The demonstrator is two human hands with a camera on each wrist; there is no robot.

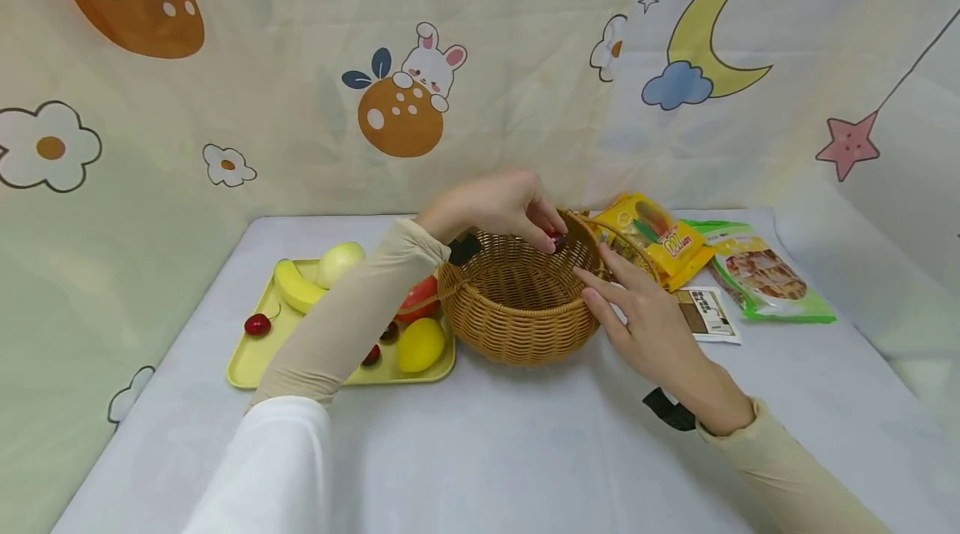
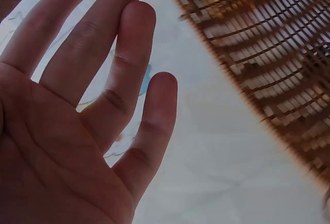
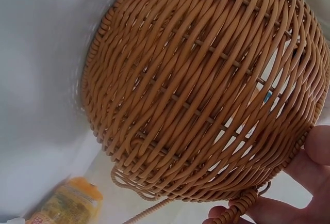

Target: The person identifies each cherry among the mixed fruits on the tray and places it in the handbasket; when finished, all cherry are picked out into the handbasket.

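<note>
In the head view, a round wicker basket (image 1: 517,334) stands on the table between my hands. Over its far inner side, my left hand (image 1: 510,205) pinches a dark red cherry (image 1: 557,242), partly covered by the fingertips. The left wrist view shows that palm beside the blurred basket weave (image 2: 258,69), with the cherry out of sight. My right hand (image 1: 648,321) holds the basket's right rim, its fingertips at the edge. Up close in the right wrist view, fingers (image 3: 304,172) grip the rim beside the handle joint (image 3: 242,203).
Left of the basket, a yellow tray (image 1: 247,363) bears a banana (image 1: 296,288), a pale round fruit (image 1: 341,262), a lemon (image 1: 421,345), a red fruit (image 1: 420,299) and cherries (image 1: 258,324). Behind my right hand lie a yellow snack bag (image 1: 652,234), a green-edged bag (image 1: 765,271) and a small packet (image 1: 708,313).
</note>
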